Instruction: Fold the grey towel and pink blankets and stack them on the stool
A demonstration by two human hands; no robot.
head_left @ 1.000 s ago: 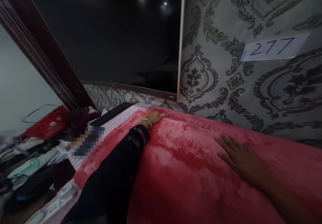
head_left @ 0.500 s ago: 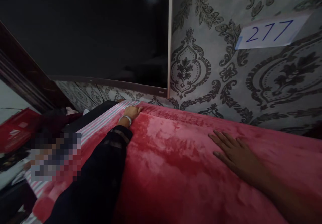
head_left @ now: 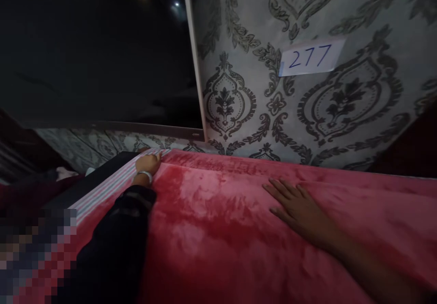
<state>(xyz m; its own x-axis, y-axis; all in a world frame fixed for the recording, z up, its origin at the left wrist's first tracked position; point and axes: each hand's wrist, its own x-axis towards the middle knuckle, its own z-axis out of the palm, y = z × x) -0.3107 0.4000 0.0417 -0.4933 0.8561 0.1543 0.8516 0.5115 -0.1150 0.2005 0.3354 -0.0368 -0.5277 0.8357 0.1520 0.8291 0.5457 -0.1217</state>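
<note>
A red plush blanket [head_left: 211, 231] with paler pink patches is spread over the surface before me, with a layered fold along its far side. At its far left corner, next to a striped band [head_left: 102, 185], my left hand [head_left: 147, 163] is closed on the blanket; the fingertips are hidden. That arm has a dark sleeve and a light band at the wrist. My right hand [head_left: 295, 204] lies flat on the blanket right of the middle, fingers spread, holding nothing.
A large dark television screen [head_left: 102, 58] hangs above the far left. Patterned wallpaper [head_left: 232, 99] covers the wall, bearing a paper marked 277 [head_left: 310, 58]. A black flat surface [head_left: 92, 176] shows beside the striped band. The lower left corner is pixelated.
The view has turned to the right, so the wall, screen and blanket appear further left. Both hands keep about the same places on the blanket.
</note>
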